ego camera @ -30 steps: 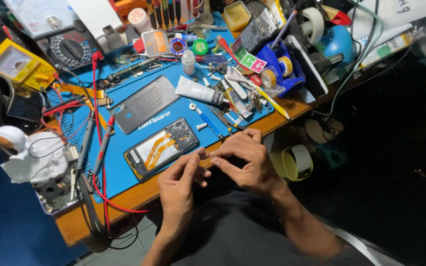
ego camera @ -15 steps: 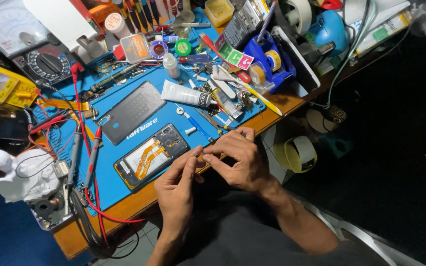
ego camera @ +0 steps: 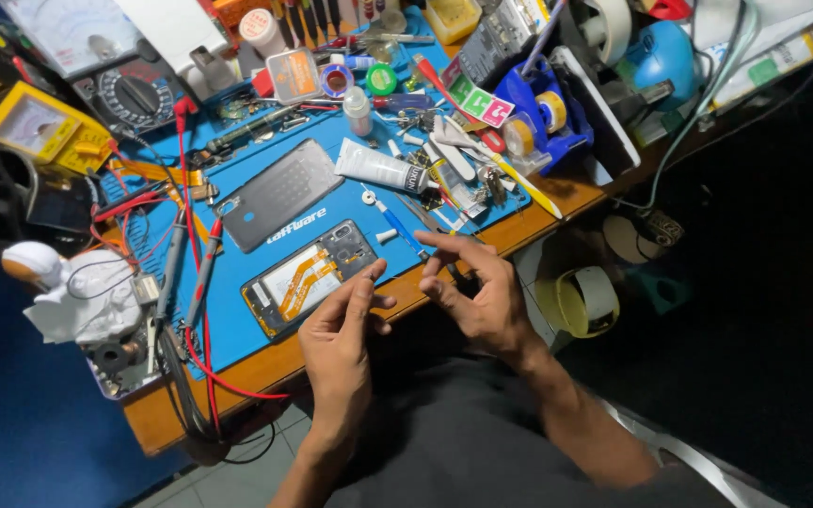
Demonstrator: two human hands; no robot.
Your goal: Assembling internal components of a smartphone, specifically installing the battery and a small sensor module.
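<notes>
Hands hover at the near edge of the bench, just apart from each other. My left hand (ego camera: 339,331) is loosely curled, fingers stretched toward the opened phone (ego camera: 310,276) lying face-down on the blue repair mat (ego camera: 237,325), its orange flex cable exposed — my fingertips sit just beside its lower right corner. My right hand (ego camera: 478,290) is half-open with fingers bent; whether anything small is pinched in either hand I cannot tell. The phone's grey back cover (ego camera: 279,195) lies just above the phone on the mat. A white tube (ego camera: 380,171) and a blue-handled tool (ego camera: 401,227) lie to the right — red probe leads (ego camera: 201,282) trail at the left.
</notes>
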